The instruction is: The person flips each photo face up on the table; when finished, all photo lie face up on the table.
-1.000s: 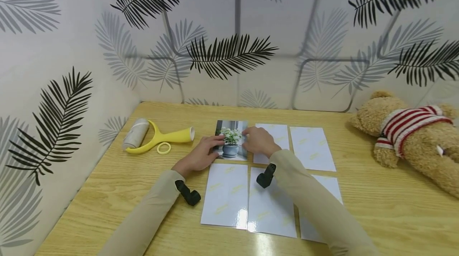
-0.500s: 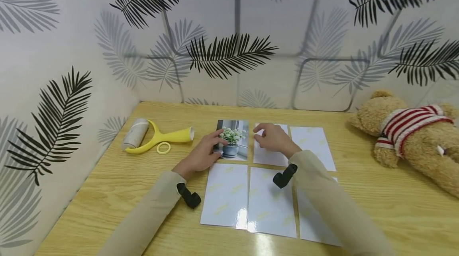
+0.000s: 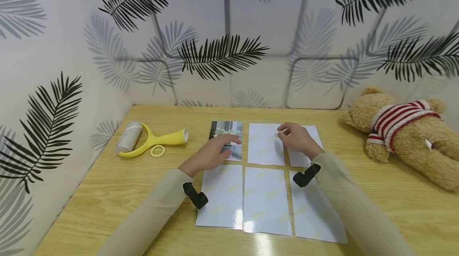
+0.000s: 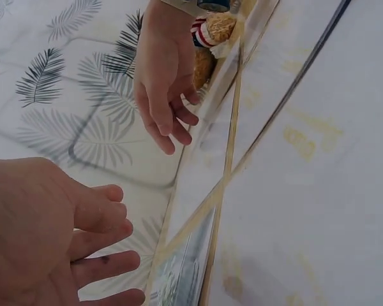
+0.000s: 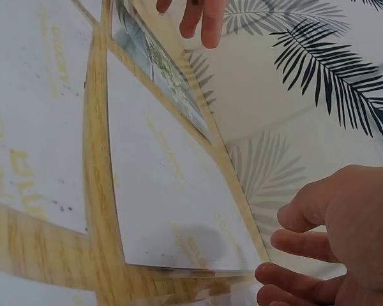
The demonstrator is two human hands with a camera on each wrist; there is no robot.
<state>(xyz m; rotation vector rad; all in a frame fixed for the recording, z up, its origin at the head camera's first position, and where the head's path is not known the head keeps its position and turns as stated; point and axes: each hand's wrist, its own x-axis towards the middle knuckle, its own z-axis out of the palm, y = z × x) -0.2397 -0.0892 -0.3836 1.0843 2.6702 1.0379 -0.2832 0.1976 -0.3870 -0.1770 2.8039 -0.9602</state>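
Observation:
A photo (image 3: 234,128) of a white-flowered plant in a blue pot lies face up at the back left of a set of cards. My left hand (image 3: 214,153) hovers over its lower part, fingers loosely bent and holding nothing. Beside the photo lies a white card (image 3: 265,148), face down with faint yellow print. Above the gap between it and the back right card (image 3: 311,132) hangs my right hand (image 3: 298,139), relaxed, with nothing in its fingers. In the right wrist view the white card (image 5: 172,178) shows just past my right fingers (image 5: 306,245).
Three more white cards form the front row: a left card (image 3: 220,196), a middle card (image 3: 267,202) and a right card (image 3: 315,212). At left lie a yellow slingshot-shaped piece (image 3: 157,139), a grey-white roll (image 3: 129,137) and a yellow ring (image 3: 157,151). A teddy bear (image 3: 401,128) lies at right.
My right hand has left the photo's edge and moved right, over the back white cards. The left hand has lifted off the photo's left side and shifted right over it. The view has turned slightly.

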